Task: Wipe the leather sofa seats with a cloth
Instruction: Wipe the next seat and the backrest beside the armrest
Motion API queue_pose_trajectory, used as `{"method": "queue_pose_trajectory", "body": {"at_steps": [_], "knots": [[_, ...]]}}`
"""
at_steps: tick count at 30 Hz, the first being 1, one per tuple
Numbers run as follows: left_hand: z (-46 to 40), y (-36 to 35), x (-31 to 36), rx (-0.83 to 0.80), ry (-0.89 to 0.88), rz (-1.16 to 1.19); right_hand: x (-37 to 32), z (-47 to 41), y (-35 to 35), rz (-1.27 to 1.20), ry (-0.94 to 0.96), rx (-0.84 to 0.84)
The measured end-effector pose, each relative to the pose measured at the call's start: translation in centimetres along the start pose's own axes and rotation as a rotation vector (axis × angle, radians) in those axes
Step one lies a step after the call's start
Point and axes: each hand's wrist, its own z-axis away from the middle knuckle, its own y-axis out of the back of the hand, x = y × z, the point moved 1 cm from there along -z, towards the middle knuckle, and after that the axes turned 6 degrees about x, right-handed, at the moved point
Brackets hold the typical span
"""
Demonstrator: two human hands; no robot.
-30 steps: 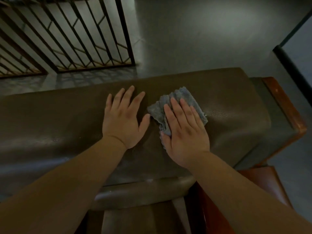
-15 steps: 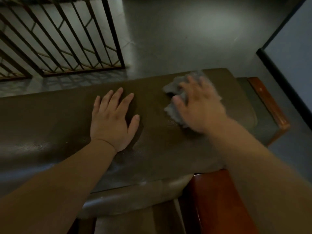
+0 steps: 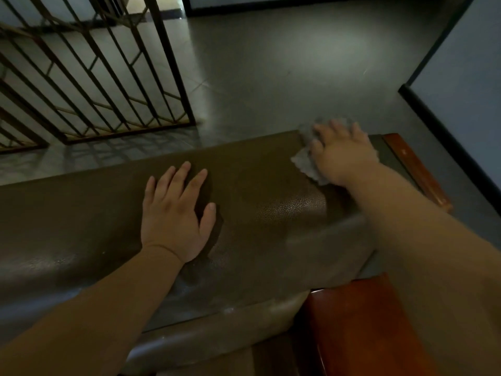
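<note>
- A red-brown wooden armrest (image 3: 360,327) is seen nearest of all, just in front of the sofa top's near right corner.
- The brown leather sofa top (image 3: 271,213) is laid across the middle of the view, with its near edge rounded and shiny.
- A wide bare stretch of leather is left open toward the left end of the sofa top.
- The left hand (image 3: 176,215) is laid flat on the sofa top, near its middle. The fingers are held straight and a little apart, and nothing is held in them.
- A patch of bare leather is left between the left hand and the cloth, so the two are well apart.
- The gray cloth (image 3: 305,162) is found on the sofa top at its far right corner, right by the far edge.
- The right hand (image 3: 341,150) is pressed down on the cloth with its fingers spread out straight. The hand looks blurred, so no more can be told about the fingers.
- A second strip of red-brown wood (image 3: 414,166) is seen just past the right end of the sofa top.
- Beyond the sofa top's far edge, a wide gray floor (image 3: 284,63) is spread out.
- A dark metal gate (image 3: 95,77) with slanted bars is stood on the floor, past the left half of the sofa top.
- A pale wall with a dark bottom strip (image 3: 444,137) is seen far off past the right end of the sofa top.
</note>
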Motion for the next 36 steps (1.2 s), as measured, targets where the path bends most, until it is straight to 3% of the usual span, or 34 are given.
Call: {"method": "queue_pose_trajectory", "body": {"at_steps": [2,6,9,11,14,17,19,22,24,26,28,30,33,36], "knots": [[0.0,-0.2,0.0,0.001,-0.006,0.0,0.2,-0.4,0.3,-0.017,-0.102,-0.009],[-0.1,0.0,0.0,-0.012,0.0,-0.007,-4.4,5.3,-0.6,0.036,0.22,-0.006],[-0.2,0.0,0.0,-0.018,0.001,-0.014,-2.6,6.6,0.6,-0.018,0.298,-0.004],[-0.1,-0.2,-0.1,-0.012,0.0,-0.015,0.6,3.3,0.8,0.071,0.217,-0.017],[0.0,-0.2,-0.1,0.004,-0.001,-0.009,1.9,-0.6,1.8,-0.001,-0.042,-0.072],[0.0,-0.2,-0.1,-0.003,-0.002,-0.012,-4.8,2.3,0.7,0.042,0.186,0.018],[0.0,-0.2,-0.1,-0.004,0.002,-0.012,-9.9,6.5,-0.3,-0.073,0.364,0.043],[-0.1,-0.2,-0.1,-0.005,-0.005,-0.007,-10.7,8.4,-0.1,-0.156,0.473,-0.025],[-0.2,-0.2,-0.2,0.001,-0.007,-0.004,-7.5,5.6,0.8,-0.004,0.434,0.004],[-0.1,-0.3,-0.3,0.0,-0.007,-0.002,-2.6,1.6,1.0,0.116,0.268,-0.021],[-0.1,-0.4,-0.3,-0.001,-0.004,-0.009,-0.1,-0.5,1.5,0.1,0.084,-0.031],[-0.1,-0.3,-0.4,-0.014,-0.006,-0.006,-1.9,0.6,1.5,0.052,0.049,-0.039],[-0.1,-0.1,-0.2,-0.019,-0.005,-0.013,-8.2,6.1,0.6,-0.018,0.31,0.166],[-0.1,-0.1,-0.2,-0.038,-0.001,-0.021,-9.0,9.2,0.9,-0.089,0.453,-0.007]]}}
